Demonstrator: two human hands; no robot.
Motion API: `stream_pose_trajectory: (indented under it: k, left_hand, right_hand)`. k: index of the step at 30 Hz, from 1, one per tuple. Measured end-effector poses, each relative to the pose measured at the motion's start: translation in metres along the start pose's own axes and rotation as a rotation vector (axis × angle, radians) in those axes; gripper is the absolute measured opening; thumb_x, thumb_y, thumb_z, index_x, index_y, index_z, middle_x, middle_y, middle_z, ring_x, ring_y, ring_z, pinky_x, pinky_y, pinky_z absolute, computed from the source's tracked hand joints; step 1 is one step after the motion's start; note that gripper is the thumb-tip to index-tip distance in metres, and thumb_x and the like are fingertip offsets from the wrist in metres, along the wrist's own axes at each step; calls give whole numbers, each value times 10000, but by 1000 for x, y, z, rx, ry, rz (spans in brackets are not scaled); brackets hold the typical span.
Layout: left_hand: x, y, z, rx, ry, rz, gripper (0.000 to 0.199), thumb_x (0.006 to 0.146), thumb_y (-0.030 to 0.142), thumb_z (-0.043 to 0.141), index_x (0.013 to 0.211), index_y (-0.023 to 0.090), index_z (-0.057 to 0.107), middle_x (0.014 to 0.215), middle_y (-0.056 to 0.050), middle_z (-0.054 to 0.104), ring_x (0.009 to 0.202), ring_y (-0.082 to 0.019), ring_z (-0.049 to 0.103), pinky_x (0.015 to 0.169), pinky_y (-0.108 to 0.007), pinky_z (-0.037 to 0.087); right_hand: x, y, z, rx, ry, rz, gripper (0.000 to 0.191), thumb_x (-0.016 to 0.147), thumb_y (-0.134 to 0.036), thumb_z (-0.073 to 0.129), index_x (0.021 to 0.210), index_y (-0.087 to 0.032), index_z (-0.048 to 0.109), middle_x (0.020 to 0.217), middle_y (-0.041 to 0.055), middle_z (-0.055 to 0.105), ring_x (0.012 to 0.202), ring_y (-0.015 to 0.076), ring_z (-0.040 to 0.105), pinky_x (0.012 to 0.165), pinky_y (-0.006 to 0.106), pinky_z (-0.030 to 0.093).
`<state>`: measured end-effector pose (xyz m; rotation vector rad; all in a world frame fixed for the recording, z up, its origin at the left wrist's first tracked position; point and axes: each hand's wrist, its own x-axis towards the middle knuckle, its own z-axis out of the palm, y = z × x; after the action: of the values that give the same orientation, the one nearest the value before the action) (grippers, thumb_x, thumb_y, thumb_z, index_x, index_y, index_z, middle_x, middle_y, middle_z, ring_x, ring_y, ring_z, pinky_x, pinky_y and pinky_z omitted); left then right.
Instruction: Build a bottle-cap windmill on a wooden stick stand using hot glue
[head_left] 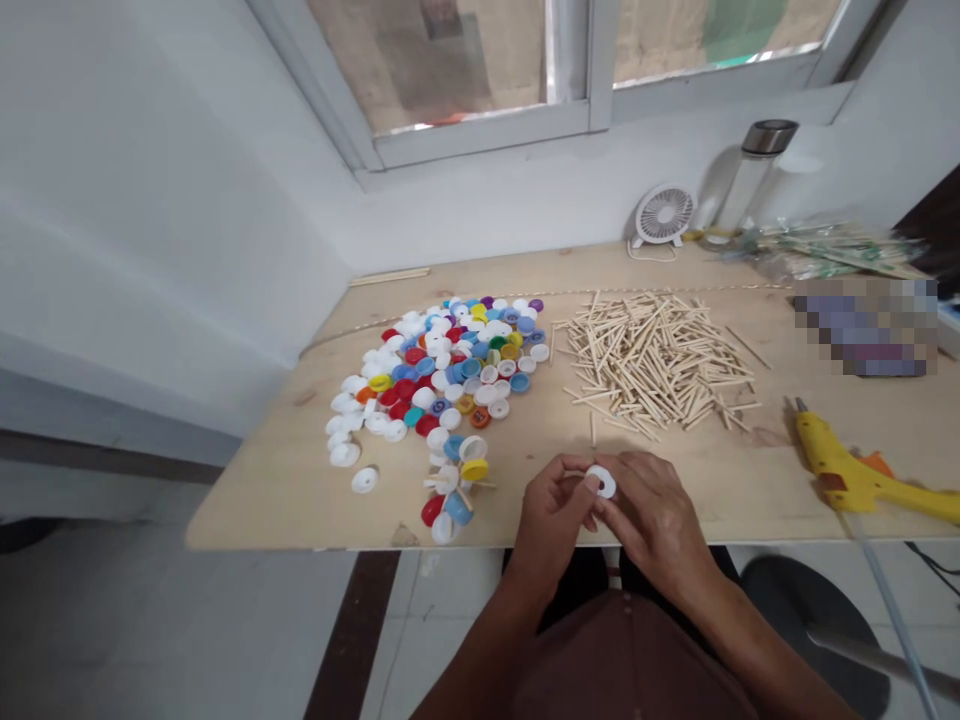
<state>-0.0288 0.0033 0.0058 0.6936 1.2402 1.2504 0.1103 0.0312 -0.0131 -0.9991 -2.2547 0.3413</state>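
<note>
- We see the left hand (551, 510) and the right hand (654, 515) meet at the near edge of the wooden table (300, 480), fingertips pinched together on a white bottle cap (601, 481) (and a thin stick, barely visible).
- Near them lie the pile of bottle caps (450, 370), the wooden sticks (656, 365) and a yellow glue gun (855, 470).
- We can read no writing anywhere.

- White bottle cap (601, 481): round, open side facing up, pinched between fingertips of left hand (551, 510) and right hand (654, 515), above the tabletop's (300, 480) near edge.
</note>
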Motion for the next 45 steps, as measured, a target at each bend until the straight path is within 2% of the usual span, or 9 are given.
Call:
stream_pose_trajectory:
  k: [2, 5, 11, 17, 23, 29, 34, 40, 45]
  left_hand:
    - [1, -1, -4, 75, -23, 37, 262, 731, 386, 686, 860, 169, 620, 585, 24, 622, 500, -98, 516, 497, -208, 399]
    - [3, -2, -10, 266, -29, 138, 200, 786, 367, 627, 864, 183, 638, 649, 7, 652, 592, -133, 580, 571, -237, 437]
    - [6, 1, -16, 944, 112, 450, 115, 807, 190, 554, 829, 198, 666, 777, -37, 687, 775, -205, 607, 731, -335, 437]
    - [12, -3, -16, 1240, 143, 579, 132, 793, 139, 570, 858, 199, 668, 799, -47, 678, 806, -230, 571, 706, -354, 386]
    - [10, -9, -19, 1275, 181, 615, 215, 812, 162, 585, 1008, 205, 661, 857, -50, 665, 846, -231, 568, 729, -359, 386]
    - [6, -11, -21, 1255, 172, 645, 221, 793, 176, 618, 1004, 226, 660, 865, -37, 655, 865, -227, 566, 777, -362, 393]
    - [8, -14, -23, 1250, 163, 650, 234, 820, 165, 583, 1038, 216, 651, 893, -49, 662, 891, -237, 563, 816, -378, 387]
    - [9, -14, -26, 1238, 151, 657, 226, 831, 175, 573, 1038, 218, 653, 888, -49, 669, 889, -233, 576, 798, -373, 391]
    - [11, -14, -27, 1208, 131, 654, 242, 835, 172, 557, 1053, 223, 647, 892, -54, 674, 893, -235, 579, 796, -381, 393]
  right_hand:
    - [1, -3, 1, 8, -12, 16, 327, 917, -289, 514, 1227, -188, 542, 1048, 111, 663, 992, 254, 589, 845, 410, 444]
    - [1, -2, -1, 7, -26, 28, 321, 915, -294, 517, 1219, -198, 557, 1067, 114, 662, 1010, 257, 588, 844, 411, 452]
    - [1, 16, -11, -77, 35, 58, 263, 919, -299, 512, 1127, -173, 611, 1088, 111, 672, 1036, 249, 592, 879, 418, 447]
    - [7, 29, -13, -142, 91, 42, 257, 910, -255, 503, 1112, -174, 640, 1068, 103, 686, 1049, 249, 589, 897, 425, 434]
    - [26, 34, -12, -192, 64, 11, 223, 886, -221, 513, 1045, -187, 665, 1064, 86, 681, 1033, 245, 569, 901, 418, 394]
    - [43, 41, -22, -336, 38, 77, 198, 857, -179, 533, 996, -201, 672, 1035, 74, 677, 1003, 257, 531, 828, 395, 346]
    - [56, 48, -27, -456, 14, 130, 163, 867, -211, 544, 951, -198, 682, 1035, 78, 674, 994, 265, 511, 844, 405, 331]
    - [91, 46, -13, -493, -95, 56, 201, 853, -218, 565, 999, -185, 699, 1177, 116, 621, 1161, 303, 426, 939, 445, 303]
    - [109, 45, 6, -481, -199, -23, 166, 816, -217, 608, 928, -161, 718, 1229, 143, 590, 1230, 322, 383, 993, 475, 272]
